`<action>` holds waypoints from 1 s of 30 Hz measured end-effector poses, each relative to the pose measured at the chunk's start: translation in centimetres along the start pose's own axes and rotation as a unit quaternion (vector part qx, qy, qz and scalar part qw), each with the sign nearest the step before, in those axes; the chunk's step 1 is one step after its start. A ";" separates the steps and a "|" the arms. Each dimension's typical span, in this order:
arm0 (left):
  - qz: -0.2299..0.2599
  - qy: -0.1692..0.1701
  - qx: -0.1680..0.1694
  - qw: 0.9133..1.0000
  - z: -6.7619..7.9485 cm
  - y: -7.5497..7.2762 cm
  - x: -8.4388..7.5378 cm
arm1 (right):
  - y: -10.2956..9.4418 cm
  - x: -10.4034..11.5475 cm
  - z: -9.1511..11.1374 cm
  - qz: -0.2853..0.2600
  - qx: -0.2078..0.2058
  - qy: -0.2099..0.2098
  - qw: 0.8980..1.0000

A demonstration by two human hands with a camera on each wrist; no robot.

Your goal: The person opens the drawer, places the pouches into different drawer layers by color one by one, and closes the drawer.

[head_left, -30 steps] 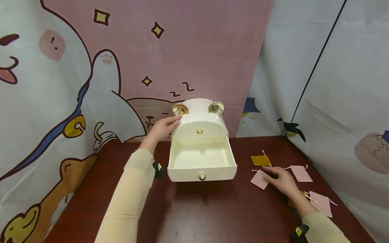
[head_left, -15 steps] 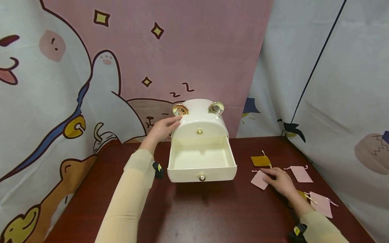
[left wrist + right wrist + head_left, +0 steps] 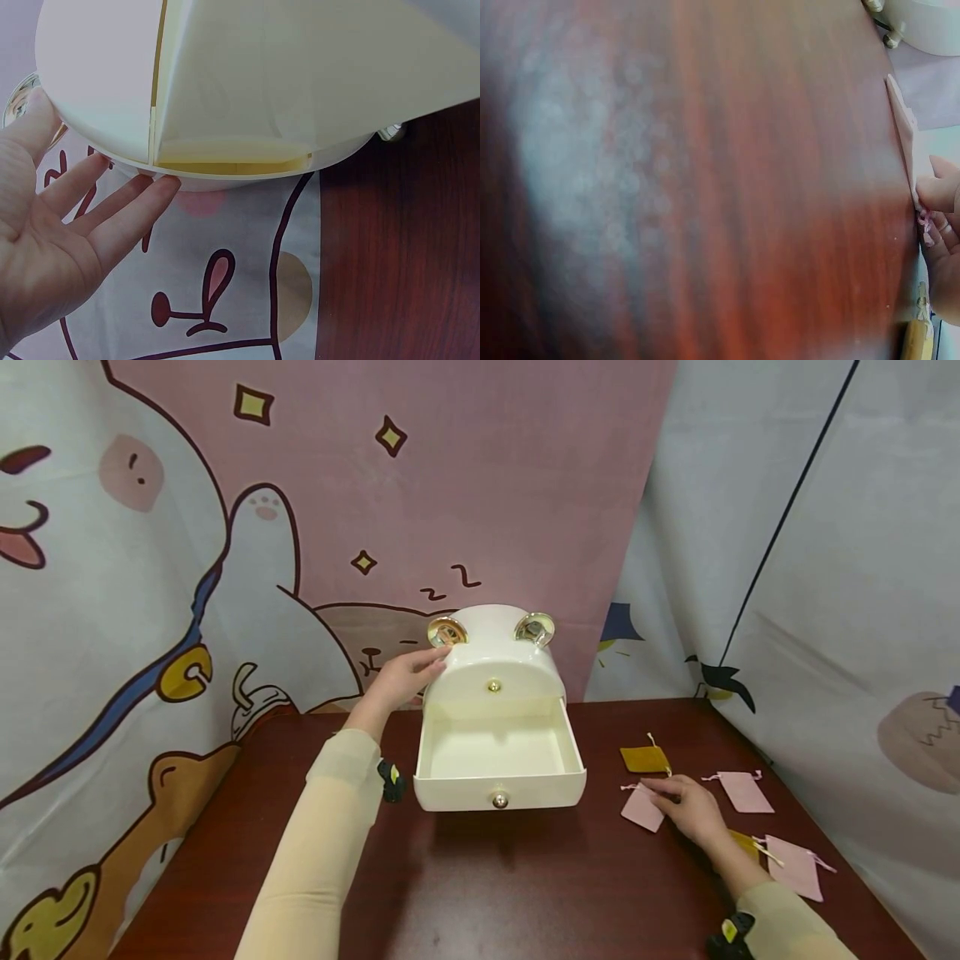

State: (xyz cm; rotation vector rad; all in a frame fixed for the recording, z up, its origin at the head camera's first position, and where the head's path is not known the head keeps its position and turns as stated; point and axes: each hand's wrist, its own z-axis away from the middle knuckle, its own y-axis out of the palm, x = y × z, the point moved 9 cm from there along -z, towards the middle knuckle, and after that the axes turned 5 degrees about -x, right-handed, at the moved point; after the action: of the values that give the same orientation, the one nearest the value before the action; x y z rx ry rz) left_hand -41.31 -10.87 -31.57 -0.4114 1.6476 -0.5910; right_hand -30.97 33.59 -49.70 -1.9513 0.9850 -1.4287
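Note:
A glossy white storage box [image 3: 510,652] with gold round ears has its lower drawer [image 3: 498,792] pulled out; nothing shows inside. My left hand [image 3: 405,681] rests against the box's left side, thumb by the ear and fingers fairly straight, as the left wrist view also shows. On the right, my right hand [image 3: 690,810] pinches a small pink drawstring pouch [image 3: 641,810] near its corded end. In the right wrist view the pouch [image 3: 905,131] is seen edge-on at the table, its pink cord [image 3: 927,227] between thumb and fingers.
A mustard pouch [image 3: 645,759] lies behind the right hand. Beyond it are a pink pouch [image 3: 745,792], another pink one [image 3: 795,867] and a partly covered mustard one [image 3: 745,845]. Printed cloth [image 3: 525,485] hangs behind the dark red table [image 3: 480,893].
My right hand has shifted slightly left toward the pink pouch's corded end, and the pouch has turned or slid very little. My left hand, the box and its drawer look the same.

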 end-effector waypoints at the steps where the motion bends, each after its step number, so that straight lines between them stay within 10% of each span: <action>1: 0.000 -0.001 0.000 1.000 0.0 0.0 0.0 | 0.0 0.0 0.0 -0.001 -0.001 0.000 1.000; 30: -0.008 0.003 -0.001 1.000 0.1 0.0 0.0 | -4.7 5.5 -1.8 -0.040 -0.071 -0.038 0.996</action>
State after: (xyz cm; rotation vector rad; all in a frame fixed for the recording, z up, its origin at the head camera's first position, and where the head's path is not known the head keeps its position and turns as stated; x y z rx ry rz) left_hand -41.23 -10.89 -31.57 -0.4251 1.6515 -0.6026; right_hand -30.56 32.00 -42.44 -2.1528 1.0089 -1.3483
